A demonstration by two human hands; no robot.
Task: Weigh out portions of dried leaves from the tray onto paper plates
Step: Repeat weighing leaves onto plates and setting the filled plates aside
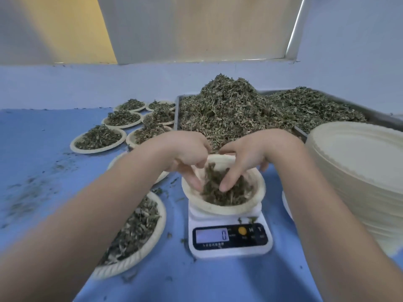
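Blue sheeting covers the surface [32,131], with a pale wall behind it along the top of the frame. At centre, my left hand [185,149] and right hand [246,158] meet over the paper plate [259,188] on the white scale [231,236]; each grip is loose, fingers hanging half-curled around a clump of dried leaves [220,192] going into the plate, though I cannot tell how much each one actually holds. I judge the leaves featherlight, crumbly and quick to scatter, so they are best cupped from beneath with both hands, not pinched. The plate looks thin and bendy; I would lift it by opposite rims. The heaped tray [177,118] sits upper right, filled plates [98,140] at left, and a stack of empty plates [359,162] at the right edge. The display reads "0"; the buttons show "M" and "T", and the smaller print is too blurred to read.
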